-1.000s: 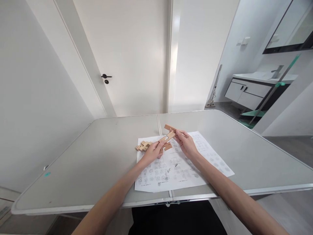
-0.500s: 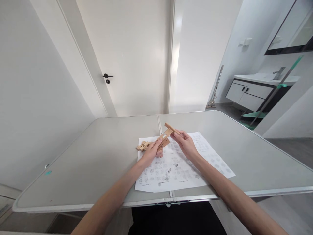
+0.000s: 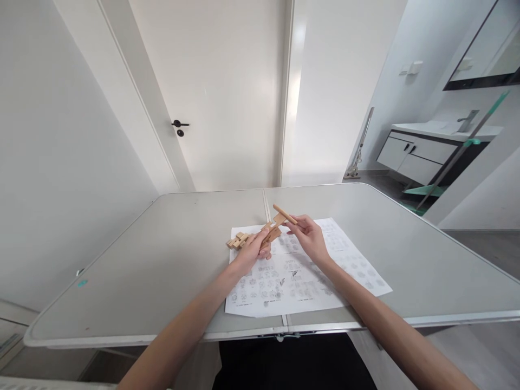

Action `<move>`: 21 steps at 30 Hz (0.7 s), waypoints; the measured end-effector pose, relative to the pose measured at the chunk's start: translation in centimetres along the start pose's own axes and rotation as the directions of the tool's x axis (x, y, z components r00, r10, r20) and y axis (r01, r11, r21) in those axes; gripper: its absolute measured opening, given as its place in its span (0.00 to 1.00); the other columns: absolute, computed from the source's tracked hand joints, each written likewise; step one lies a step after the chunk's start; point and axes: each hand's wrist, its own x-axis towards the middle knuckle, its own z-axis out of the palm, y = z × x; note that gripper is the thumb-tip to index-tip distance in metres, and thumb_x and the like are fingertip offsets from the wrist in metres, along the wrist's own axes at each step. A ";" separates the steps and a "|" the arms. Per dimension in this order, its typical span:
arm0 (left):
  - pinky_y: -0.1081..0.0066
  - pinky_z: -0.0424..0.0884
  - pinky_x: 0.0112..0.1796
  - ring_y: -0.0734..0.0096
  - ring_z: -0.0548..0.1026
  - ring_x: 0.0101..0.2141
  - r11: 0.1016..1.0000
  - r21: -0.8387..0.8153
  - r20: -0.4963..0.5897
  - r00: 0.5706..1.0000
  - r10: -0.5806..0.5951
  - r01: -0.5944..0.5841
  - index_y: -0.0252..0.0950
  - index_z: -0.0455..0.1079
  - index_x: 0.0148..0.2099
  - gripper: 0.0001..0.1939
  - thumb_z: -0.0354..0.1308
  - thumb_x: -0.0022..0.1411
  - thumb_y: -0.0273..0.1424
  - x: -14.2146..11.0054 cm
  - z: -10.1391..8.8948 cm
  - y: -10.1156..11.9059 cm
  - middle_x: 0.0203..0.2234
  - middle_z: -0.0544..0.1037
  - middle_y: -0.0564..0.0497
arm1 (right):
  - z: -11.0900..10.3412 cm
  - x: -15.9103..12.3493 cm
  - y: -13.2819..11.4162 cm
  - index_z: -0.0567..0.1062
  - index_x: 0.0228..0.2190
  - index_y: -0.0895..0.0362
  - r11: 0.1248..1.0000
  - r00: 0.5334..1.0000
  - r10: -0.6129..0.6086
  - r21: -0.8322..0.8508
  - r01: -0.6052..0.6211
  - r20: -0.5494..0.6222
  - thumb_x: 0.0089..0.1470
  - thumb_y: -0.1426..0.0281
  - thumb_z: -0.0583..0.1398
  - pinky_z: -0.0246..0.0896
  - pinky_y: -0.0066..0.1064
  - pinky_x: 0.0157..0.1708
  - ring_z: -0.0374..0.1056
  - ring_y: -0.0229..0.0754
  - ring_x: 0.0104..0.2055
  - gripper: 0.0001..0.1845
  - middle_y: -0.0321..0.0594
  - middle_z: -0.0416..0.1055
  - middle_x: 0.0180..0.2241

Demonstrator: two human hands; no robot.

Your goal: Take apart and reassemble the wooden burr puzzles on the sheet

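Over the middle of the table, my left hand [image 3: 255, 248] is closed around a wooden block assembly [image 3: 273, 235] made of notched pieces, partly covered by my fingers. A narrow wooden bar [image 3: 284, 214] lies across the assembly's upper right end and meets a paler flat piece there. My right hand [image 3: 307, 236] pinches the lower right end of this bar between thumb and fingers. Left of my left hand, a cluster of small wooden blocks [image 3: 239, 240] shows; whether it joins the held assembly is hidden. Beneath both hands lies a white printed sheet [image 3: 264, 306] with rows of small diagrams.
The grey folding table [image 3: 150, 265] has a metal rim and a seam down its middle. A closed white door [image 3: 219, 97] stands behind it. To the right are a washbasin cabinet [image 3: 414, 154], a mop [image 3: 359, 146] and a green-handled broom [image 3: 467, 143].
The bar has turned slightly, and my right fingers have shifted toward its lower right end. My left hand keeps its hold. The whole view has moved a little.
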 end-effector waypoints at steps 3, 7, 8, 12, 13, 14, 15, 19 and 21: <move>0.72 0.63 0.28 0.78 0.50 0.18 1.000 -0.011 0.026 1.000 -0.004 0.004 0.34 0.69 0.43 0.25 0.55 0.68 0.54 0.0 -0.2 -0.1 0.14 0.53 0.64 | -0.1 -0.1 0.0 0.75 0.41 0.50 0.997 0.999 -0.033 -0.067 0.033 0.000 0.55 0.51 0.68 0.76 0.43 0.40 0.78 0.53 0.49 0.19 0.43 0.80 0.48; 0.72 0.64 0.28 0.78 0.49 0.18 1.000 -0.005 0.043 0.999 -0.012 0.012 0.34 0.69 0.42 0.24 0.55 0.68 0.53 -0.1 -0.1 -0.1 0.15 0.53 0.64 | -0.2 -0.3 -0.5 0.74 0.41 0.49 0.986 0.998 -0.069 -0.151 0.070 0.009 0.58 0.50 0.65 0.76 0.42 0.38 0.79 0.53 0.47 0.18 0.42 0.81 0.45; 0.72 0.64 0.28 0.78 0.50 0.18 1.000 -0.007 0.042 0.999 -0.014 0.014 0.35 0.68 0.42 0.24 0.55 0.68 0.53 -0.1 -0.1 -0.1 0.15 0.53 0.64 | -0.3 -0.4 -0.6 0.74 0.41 0.49 0.983 0.997 -0.070 -0.170 0.071 0.014 0.58 0.50 0.65 0.76 0.42 0.38 0.79 0.53 0.47 0.18 0.41 0.81 0.45; 0.73 0.62 0.27 0.78 0.49 0.18 0.999 -0.021 0.041 0.999 -0.024 0.024 0.36 0.67 0.41 0.23 0.56 0.68 0.53 -0.2 -0.1 -0.1 0.14 0.52 0.64 | -0.4 -0.3 -0.9 0.75 0.41 0.49 0.978 0.997 -0.065 -0.197 0.071 0.037 0.59 0.50 0.64 0.74 0.40 0.36 0.80 0.53 0.45 0.17 0.41 0.81 0.45; 0.73 0.62 0.27 0.78 0.49 0.18 0.999 -0.021 0.042 0.999 -0.023 0.024 0.36 0.67 0.41 0.23 0.56 0.68 0.53 -0.2 -0.1 -0.1 0.14 0.52 0.64 | -0.4 -0.3 -0.9 0.75 0.41 0.49 0.979 0.997 -0.062 -0.191 0.069 0.040 0.59 0.50 0.64 0.74 0.40 0.35 0.80 0.53 0.45 0.18 0.41 0.81 0.45; 0.73 0.62 0.27 0.78 0.49 0.18 1.000 -0.020 0.043 0.999 -0.022 0.023 0.36 0.67 0.41 0.23 0.56 0.68 0.53 -0.2 -0.1 -0.2 0.14 0.52 0.64 | -0.4 -0.3 -0.8 0.74 0.40 0.49 0.981 0.997 -0.057 -0.183 0.064 0.042 0.58 0.49 0.65 0.73 0.40 0.34 0.80 0.53 0.44 0.18 0.41 0.81 0.45; 0.73 0.62 0.27 0.78 0.49 0.18 1.000 -0.018 0.038 0.999 -0.020 0.021 0.36 0.67 0.41 0.23 0.56 0.68 0.53 -0.1 -0.1 -0.2 0.14 0.52 0.64 | -0.4 -0.2 -0.8 0.74 0.39 0.49 0.983 0.998 -0.051 -0.175 0.058 0.041 0.57 0.49 0.65 0.73 0.39 0.33 0.80 0.53 0.42 0.18 0.41 0.81 0.45; 0.74 0.61 0.26 0.78 0.49 0.18 1.000 -0.013 -0.002 1.000 0.001 -0.001 0.36 0.67 0.41 0.23 0.56 0.68 0.53 -0.1 0.0 -0.3 0.15 0.53 0.64 | -0.3 -0.4 -0.8 0.73 0.37 0.48 0.979 0.999 -0.047 -0.199 0.048 0.012 0.57 0.49 0.65 0.72 0.38 0.31 0.80 0.52 0.40 0.18 0.40 0.79 0.49; 0.74 0.61 0.26 0.78 0.49 0.19 1.000 -0.007 0.004 1.000 0.005 -0.005 0.36 0.68 0.42 0.23 0.56 0.68 0.53 -0.1 0.0 -0.3 0.15 0.53 0.64 | -0.3 -0.5 -0.9 0.73 0.37 0.48 0.971 0.999 -0.055 -0.234 0.054 0.004 0.58 0.48 0.64 0.71 0.38 0.31 0.81 0.52 0.39 0.18 0.40 0.79 0.50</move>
